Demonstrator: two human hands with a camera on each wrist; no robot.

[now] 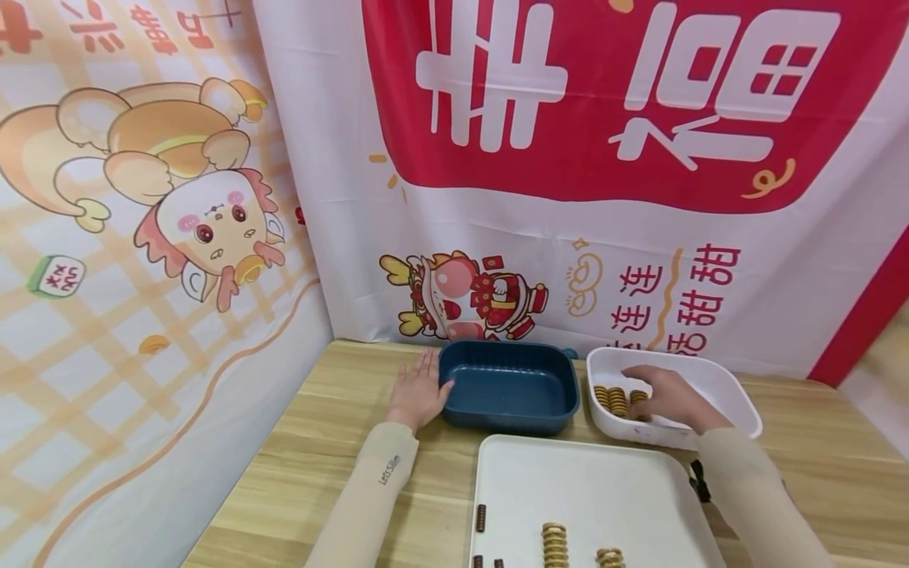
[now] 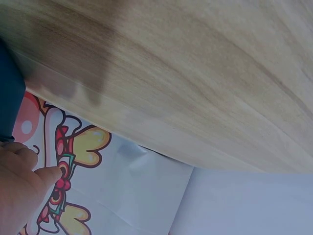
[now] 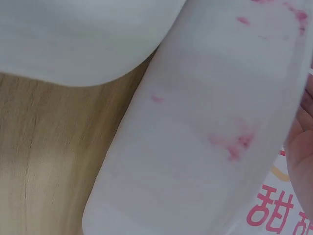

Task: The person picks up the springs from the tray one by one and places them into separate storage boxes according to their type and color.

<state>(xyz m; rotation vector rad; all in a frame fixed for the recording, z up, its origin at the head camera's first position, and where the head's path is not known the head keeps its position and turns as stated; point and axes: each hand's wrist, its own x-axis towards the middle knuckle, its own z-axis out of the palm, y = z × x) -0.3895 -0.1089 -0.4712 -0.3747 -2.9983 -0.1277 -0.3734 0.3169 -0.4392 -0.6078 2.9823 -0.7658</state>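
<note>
In the head view, the left hand (image 1: 417, 392) is laid against the left rim of a blue container (image 1: 506, 422), its fingers extended and unclenched; the right hand (image 1: 673, 394) is lowered into a white basin (image 1: 719, 398) over stacked golden rounds (image 1: 616, 401), whether grasped cannot be told. A white tray (image 1: 575, 481) is placed in front. In the left wrist view, the left hand is seen beside the container; in the right wrist view, the basin's pink-marked wall is shown, with the right hand cut off by the frame

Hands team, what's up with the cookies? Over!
Left hand touching blue bin. Right hand inside white bin, grip unclear. Gold cookies right beside it. Nothing visibly blocking.
</note>
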